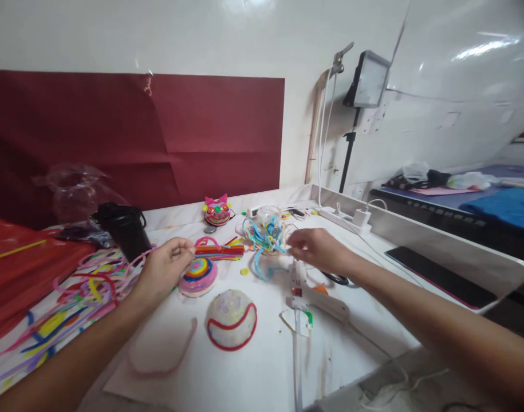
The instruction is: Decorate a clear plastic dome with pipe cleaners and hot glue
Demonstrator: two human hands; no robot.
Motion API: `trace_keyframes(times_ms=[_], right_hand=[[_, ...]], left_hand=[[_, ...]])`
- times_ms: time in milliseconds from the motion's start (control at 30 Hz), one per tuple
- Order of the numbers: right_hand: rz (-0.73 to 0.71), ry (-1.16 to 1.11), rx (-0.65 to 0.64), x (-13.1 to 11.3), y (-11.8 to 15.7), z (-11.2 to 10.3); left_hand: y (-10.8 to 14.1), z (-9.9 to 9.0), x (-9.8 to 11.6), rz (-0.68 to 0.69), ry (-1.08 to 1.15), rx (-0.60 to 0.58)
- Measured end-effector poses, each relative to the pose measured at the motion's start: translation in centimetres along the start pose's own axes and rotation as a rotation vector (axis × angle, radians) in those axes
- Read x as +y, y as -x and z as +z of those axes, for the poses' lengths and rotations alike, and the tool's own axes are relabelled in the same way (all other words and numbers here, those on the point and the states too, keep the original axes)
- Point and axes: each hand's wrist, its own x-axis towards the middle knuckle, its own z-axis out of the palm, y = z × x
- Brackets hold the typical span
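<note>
My left hand is closed, fingertips pressed together beside a pink pipe cleaner and a bundle of red and orange ones; whether it grips one is unclear. Below its fingers lies a disc with coloured rings. My right hand has curled fingers at the edge of a tangle of blue and yellow pipe cleaners; what they pinch is hidden. Between my arms rests a whitish dome with a red crescent outline. A white glue gun lies under my right hand, a glue stick nearby.
A pink cat-like face craft stands at the back. Loose pipe cleaners and a black cup are on the left. A phone, a power strip and cords line the right edge. A pale curved strip lies in front.
</note>
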Motion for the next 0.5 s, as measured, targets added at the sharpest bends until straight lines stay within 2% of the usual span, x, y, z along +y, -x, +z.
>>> trace_keyframes(times_ms=[33, 67, 133, 200, 300, 400, 500], right_hand=[[-0.066, -0.245, -0.043, -1.5, -1.2, 0.6], [-0.048, -0.465, -0.082, -3.1, -2.6, 1.4], [0.076, -0.8, -0.134, -5.9, -5.4, 3.1], [0.146, -1.018, -0.155, -7.8, -8.2, 4.5], [0.134, -1.101, -0.172, -8.9, -12.0, 5.4], [0.127, -1.041, -0.165, -8.3, -15.3, 5.4], [0.155, -0.925, -0.16, -7.1, -18.4, 5.7]], left_hand=[[-0.7, 0.2, 0.3, 0.011, -0.004, -0.002], [-1.3, 0.4, 0.6, 0.019, -0.015, -0.003], [-2.7, 0.7, 1.0, 0.036, -0.074, -0.001], [-4.2, 1.0, 0.9, 0.07, -0.141, -0.015], [-7.0, 1.0, -0.2, 0.149, -0.26, -0.031], [-10.3, 0.9, -1.7, 0.201, -0.356, -0.036], [-13.6, 1.1, -2.9, 0.22, -0.401, -0.093]])
